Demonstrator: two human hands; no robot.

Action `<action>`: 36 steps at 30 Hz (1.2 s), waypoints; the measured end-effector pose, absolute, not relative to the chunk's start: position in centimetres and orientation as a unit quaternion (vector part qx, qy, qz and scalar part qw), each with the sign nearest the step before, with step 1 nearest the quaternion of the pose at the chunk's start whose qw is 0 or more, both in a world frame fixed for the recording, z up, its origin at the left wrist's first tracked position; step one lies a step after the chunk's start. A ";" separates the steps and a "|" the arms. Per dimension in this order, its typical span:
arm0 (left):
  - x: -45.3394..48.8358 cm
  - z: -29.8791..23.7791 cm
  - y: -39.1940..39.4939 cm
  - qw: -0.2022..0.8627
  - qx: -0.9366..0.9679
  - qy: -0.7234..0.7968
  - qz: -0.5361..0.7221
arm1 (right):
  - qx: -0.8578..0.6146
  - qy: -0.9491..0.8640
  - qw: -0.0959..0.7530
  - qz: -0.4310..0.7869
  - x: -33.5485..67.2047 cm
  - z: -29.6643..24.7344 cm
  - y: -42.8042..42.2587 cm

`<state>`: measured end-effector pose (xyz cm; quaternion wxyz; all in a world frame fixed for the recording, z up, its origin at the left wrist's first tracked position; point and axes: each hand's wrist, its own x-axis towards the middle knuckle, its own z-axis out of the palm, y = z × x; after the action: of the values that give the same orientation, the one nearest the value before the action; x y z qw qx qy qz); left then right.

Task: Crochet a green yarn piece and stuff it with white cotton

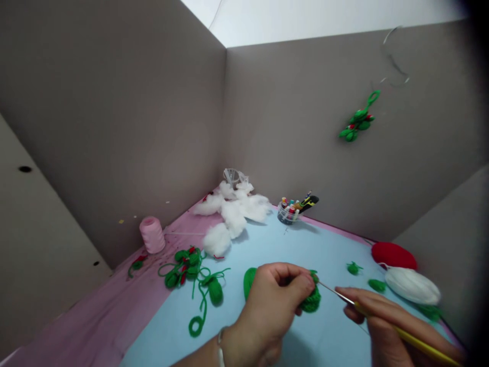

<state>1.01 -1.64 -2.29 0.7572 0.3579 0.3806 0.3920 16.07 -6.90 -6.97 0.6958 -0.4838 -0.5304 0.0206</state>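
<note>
My left hand (pixel 273 300) pinches a small green crochet piece (pixel 311 300) between thumb and fingers, above the blue table surface. In my right hand (pixel 393 326) is a crochet hook (pixel 408 340) with a yellow handle and a thin metal shaft. The hook's tip meets the top edge of the crochet piece, close to my left thumb. Behind my left wrist shows part of a green ball of yarn (pixel 249 281); the rest of it is hidden by the hand.
Green and red crocheted pieces (pixel 189 265) with loose tails lie left. White stuffing (pixel 233 216) and a cup of pens and threads (pixel 288 211) stand behind. Pink thread cone (pixel 152 235) is far left; red yarn (pixel 393 255) and white yarn (pixel 412 286) are right. Grey panels enclose the table.
</note>
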 end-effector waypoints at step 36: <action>0.0 -1.5 -2.4 0.660 0.535 0.392 0.351 | -0.417 -0.537 0.695 0.234 16.0 -6.0 -7.1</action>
<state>0.00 -2.42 -1.49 0.6603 0.5354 0.3925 0.3512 16.02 -7.09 -5.95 0.6952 -0.4171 -0.5369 0.2336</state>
